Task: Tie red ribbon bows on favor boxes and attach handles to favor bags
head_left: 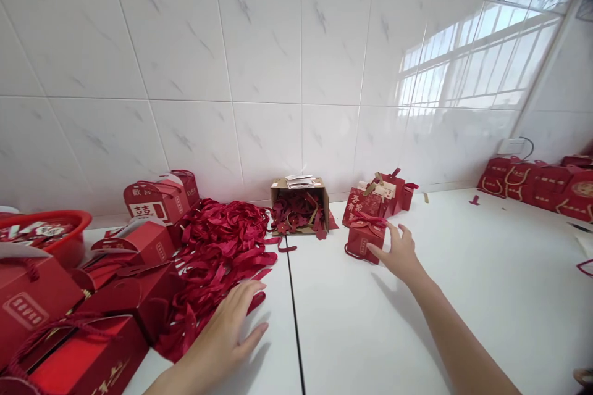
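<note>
Red card, matte and crisply folded, makes up the small gift box (pixel 365 238) that sits on the white table (pixel 463 296) just past centre, at about one o'clock from the middle of the view; it is squat and roughly cubic, with a thin red cord looping off its lower left edge. The right hand (pixel 399 253) reaches out with fingers spread and slack, fingertips touching the box's right side, gripping nothing. The left hand (pixel 231 327) lies flat and open at about seven o'clock, palm down on the table, its fingers resting on the edge of a loose heap of glossy red ribbons (pixel 222 247), limp satin strips tangled together. Behind the small box, toward twelve o'clock, stand more red boxes (pixel 377 197) printed with pale characters, and to their left a brown cardboard carton (pixel 300 203) tipped on its side, spilling what seem to be red cut-out tags, though they are too small to tell. Larger handled red boxes (pixel 152 200) crowd the nine o'clock side.
</note>
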Demonstrator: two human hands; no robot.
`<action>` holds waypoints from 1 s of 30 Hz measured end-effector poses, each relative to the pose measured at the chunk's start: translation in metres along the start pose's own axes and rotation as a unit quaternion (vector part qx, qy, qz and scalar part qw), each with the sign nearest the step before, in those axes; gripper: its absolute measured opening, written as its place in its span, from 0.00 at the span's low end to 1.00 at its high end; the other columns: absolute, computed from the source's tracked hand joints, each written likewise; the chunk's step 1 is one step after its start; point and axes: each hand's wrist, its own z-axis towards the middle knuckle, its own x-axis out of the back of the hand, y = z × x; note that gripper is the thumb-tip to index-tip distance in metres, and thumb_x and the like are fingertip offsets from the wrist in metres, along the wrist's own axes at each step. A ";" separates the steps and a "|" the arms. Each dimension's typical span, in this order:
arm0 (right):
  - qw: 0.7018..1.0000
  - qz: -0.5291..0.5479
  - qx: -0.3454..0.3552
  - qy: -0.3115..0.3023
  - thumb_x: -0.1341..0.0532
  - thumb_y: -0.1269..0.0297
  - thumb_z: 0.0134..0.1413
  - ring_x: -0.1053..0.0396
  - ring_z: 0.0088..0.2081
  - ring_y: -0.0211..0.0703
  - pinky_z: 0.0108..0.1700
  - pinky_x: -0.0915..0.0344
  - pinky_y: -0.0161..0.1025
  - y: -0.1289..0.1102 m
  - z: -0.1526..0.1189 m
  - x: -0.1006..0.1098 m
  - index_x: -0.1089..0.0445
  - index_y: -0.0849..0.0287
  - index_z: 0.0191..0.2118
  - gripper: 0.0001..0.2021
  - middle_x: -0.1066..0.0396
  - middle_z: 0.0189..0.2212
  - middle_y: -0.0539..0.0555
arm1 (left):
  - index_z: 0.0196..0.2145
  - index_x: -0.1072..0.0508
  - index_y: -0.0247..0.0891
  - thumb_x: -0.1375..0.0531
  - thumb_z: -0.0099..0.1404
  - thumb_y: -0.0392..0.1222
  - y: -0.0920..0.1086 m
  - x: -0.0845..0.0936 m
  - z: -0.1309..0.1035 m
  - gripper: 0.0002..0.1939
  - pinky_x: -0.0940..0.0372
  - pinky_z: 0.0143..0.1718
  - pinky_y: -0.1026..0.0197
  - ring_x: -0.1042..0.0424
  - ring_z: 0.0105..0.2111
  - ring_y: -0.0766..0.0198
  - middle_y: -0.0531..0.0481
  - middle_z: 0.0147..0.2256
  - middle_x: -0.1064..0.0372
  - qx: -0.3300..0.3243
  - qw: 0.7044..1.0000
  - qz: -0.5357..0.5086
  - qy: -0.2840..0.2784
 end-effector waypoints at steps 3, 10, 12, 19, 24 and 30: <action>0.998 -0.026 0.052 0.002 0.42 0.60 0.51 0.38 0.48 0.58 0.47 0.36 0.54 -0.008 -0.009 -0.009 0.37 0.58 0.51 0.20 0.43 0.47 0.62 | 0.56 0.36 0.47 0.43 0.62 0.44 -0.012 -0.006 -0.009 0.23 0.36 0.55 0.45 0.38 0.58 0.48 0.44 0.57 0.38 -0.009 0.999 0.038 -0.010; 0.973 -0.117 0.197 -0.003 0.47 0.69 0.56 0.43 0.55 0.56 0.56 0.44 0.51 -0.042 -0.014 -0.020 0.27 0.55 0.41 0.12 0.37 0.51 0.60 | 0.58 0.37 0.52 0.44 0.63 0.45 -0.023 -0.018 -0.023 0.24 0.37 0.56 0.45 0.41 0.59 0.49 0.48 0.60 0.41 0.012 0.999 0.034 -0.016; 0.966 -0.146 0.215 -0.004 0.47 0.74 0.54 0.47 0.59 0.57 0.59 0.49 0.53 -0.042 -0.010 -0.028 0.28 0.56 0.46 0.17 0.40 0.57 0.60 | 0.58 0.37 0.51 0.44 0.64 0.44 -0.023 -0.020 -0.024 0.24 0.38 0.56 0.44 0.42 0.59 0.49 0.47 0.60 0.42 0.021 0.999 0.029 -0.007; 0.954 -0.208 0.218 -0.008 0.48 0.80 0.49 0.44 0.60 0.56 0.60 0.52 0.55 0.007 0.022 -0.037 0.27 0.54 0.46 0.22 0.38 0.59 0.59 | 0.57 0.37 0.46 0.46 0.65 0.44 -0.002 -0.007 -0.033 0.22 0.43 0.58 0.41 0.45 0.60 0.49 0.45 0.60 0.42 0.042 0.996 0.004 -0.075; 0.953 -0.229 0.190 0.063 0.50 0.76 0.56 0.68 0.67 0.69 0.61 0.65 0.65 0.014 0.039 -0.050 0.32 0.65 0.54 0.21 0.59 0.66 0.67 | 0.54 0.35 0.43 0.44 0.62 0.42 0.015 0.002 -0.030 0.21 0.43 0.57 0.42 0.43 0.57 0.49 0.43 0.57 0.40 0.045 0.996 0.012 -0.082; 0.937 -0.152 0.303 0.083 0.48 0.68 0.59 0.71 0.68 0.66 0.62 0.61 0.64 -0.062 -0.008 -0.063 0.35 0.63 0.57 0.21 0.66 0.68 0.65 | 0.58 0.40 0.43 0.44 0.64 0.45 0.040 0.031 -0.043 0.25 0.52 0.59 0.39 0.50 0.61 0.45 0.42 0.61 0.45 0.016 0.988 0.152 0.000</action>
